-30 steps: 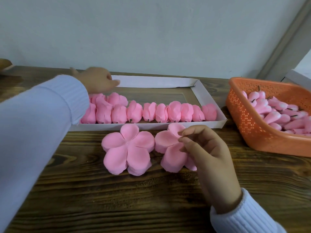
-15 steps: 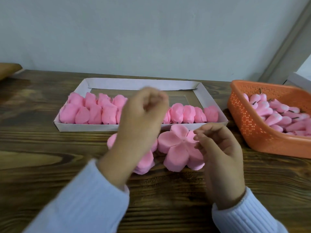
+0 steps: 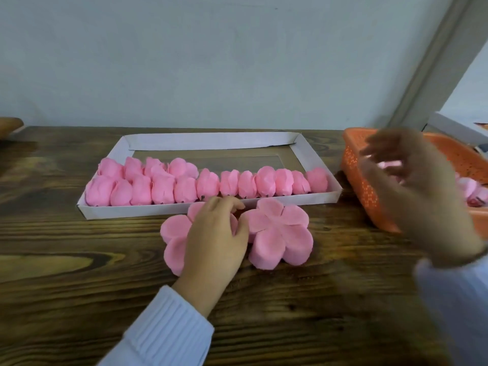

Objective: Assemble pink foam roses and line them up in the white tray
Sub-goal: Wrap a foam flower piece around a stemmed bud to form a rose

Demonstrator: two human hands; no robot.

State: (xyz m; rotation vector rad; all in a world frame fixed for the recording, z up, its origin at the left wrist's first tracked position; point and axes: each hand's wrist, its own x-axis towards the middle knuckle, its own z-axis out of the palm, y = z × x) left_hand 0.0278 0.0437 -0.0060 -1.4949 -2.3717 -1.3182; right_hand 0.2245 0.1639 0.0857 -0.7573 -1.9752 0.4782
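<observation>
Pink foam roses [image 3: 208,184] are sitting lined up in the white tray [image 3: 211,208] — the left hand [image 3: 214,236] is lying flat, fingers spread, on the left petal stack [image 3: 175,243]. Blurred, the right hand [image 3: 414,186] is hovering over the orange basket [image 3: 367,191] — its grip I cannot tell.

Your tray [image 3: 309,157] sits mid-table [image 3: 66,273], roses [image 3: 208,183] lined along its near wall. Two petal stacks lie just before it, left stack [image 3: 174,233] beside right stack [image 3: 280,233]. Basket [image 3: 353,167] stands right of the tray.
</observation>
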